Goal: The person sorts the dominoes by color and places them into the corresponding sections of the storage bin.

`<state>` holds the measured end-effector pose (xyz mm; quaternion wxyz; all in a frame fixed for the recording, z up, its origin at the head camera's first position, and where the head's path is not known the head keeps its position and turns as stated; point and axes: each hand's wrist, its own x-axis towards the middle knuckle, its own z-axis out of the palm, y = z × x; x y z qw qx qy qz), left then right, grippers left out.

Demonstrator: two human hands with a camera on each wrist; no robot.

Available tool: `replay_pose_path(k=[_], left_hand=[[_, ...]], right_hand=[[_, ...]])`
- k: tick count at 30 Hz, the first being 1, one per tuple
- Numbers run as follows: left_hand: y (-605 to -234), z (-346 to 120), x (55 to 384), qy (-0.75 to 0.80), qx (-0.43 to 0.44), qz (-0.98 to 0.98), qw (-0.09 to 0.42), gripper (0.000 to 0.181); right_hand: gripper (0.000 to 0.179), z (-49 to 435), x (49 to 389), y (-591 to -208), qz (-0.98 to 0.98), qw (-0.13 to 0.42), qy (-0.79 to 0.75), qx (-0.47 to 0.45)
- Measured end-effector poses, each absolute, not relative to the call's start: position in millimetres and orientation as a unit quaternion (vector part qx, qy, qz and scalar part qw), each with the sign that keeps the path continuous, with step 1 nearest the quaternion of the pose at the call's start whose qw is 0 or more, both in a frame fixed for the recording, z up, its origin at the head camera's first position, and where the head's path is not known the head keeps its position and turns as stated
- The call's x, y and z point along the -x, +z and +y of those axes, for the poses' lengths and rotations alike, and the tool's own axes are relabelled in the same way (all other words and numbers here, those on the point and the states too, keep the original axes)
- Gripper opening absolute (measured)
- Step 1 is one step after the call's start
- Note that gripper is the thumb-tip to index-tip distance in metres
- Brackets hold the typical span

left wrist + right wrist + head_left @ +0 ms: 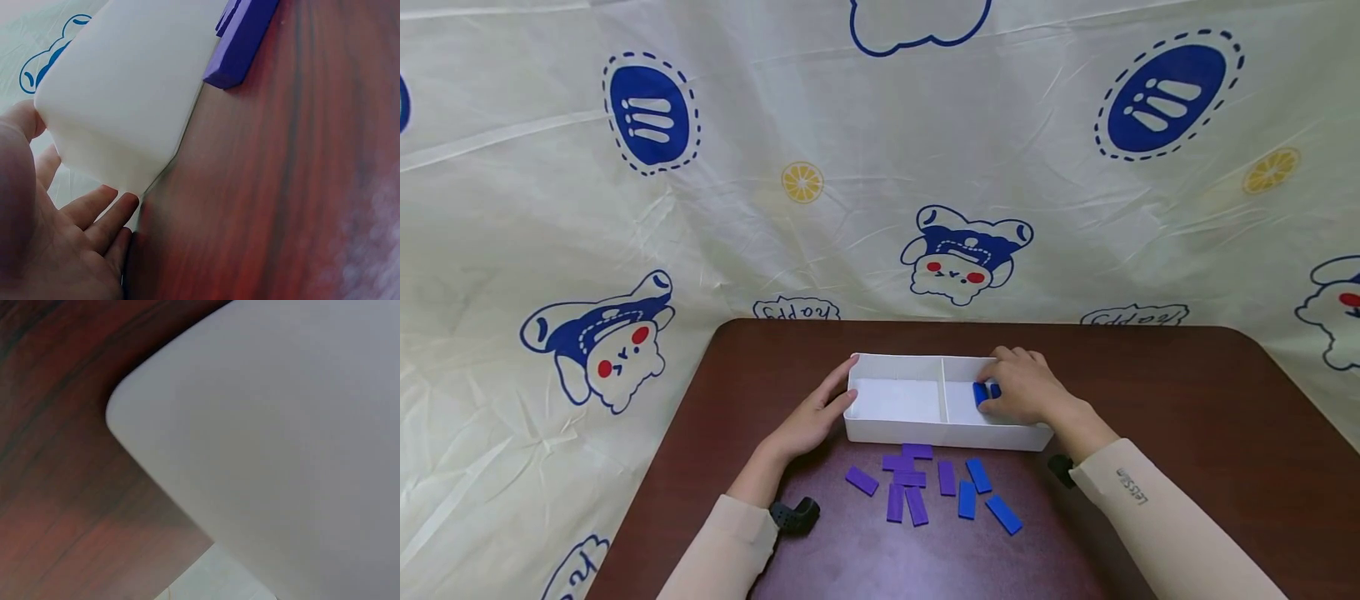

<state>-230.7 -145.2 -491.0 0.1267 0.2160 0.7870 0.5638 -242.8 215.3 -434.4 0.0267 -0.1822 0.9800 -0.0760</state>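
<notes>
A white two-compartment box [895, 432] stands on the table. My left hand [808, 425] rests against its left end, fingers fairly straight; the left wrist view shows the thumb and fingertips touching the box's end wall [112, 150]. My right hand [1022, 387] reaches into the right compartment with bent fingers and pinches a blue block [995, 390], partly covered by the hand. Beside it, near the thumb, is another blue block [980, 395]. The right wrist view shows only the box's outer wall [262, 437] up close, with the hand out of sight.
In front of the box lie several purple blocks [896, 503], some touching or overlapping. To their right are 3 blue blocks [1003, 515]. The dark brown table [775, 358] has rounded far corners, and a printed pale sheet [850, 250] hangs behind it.
</notes>
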Motion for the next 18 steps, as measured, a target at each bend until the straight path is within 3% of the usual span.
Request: replay_pose_path(k=[18], left_hand=[[-491.4,-145.7,230.5,0.559,-0.214,0.792,0.121,0.061]], right_hand=[[0.041,212.5,241.5,-433.8,0.981,0.028,-0.066,0.18]])
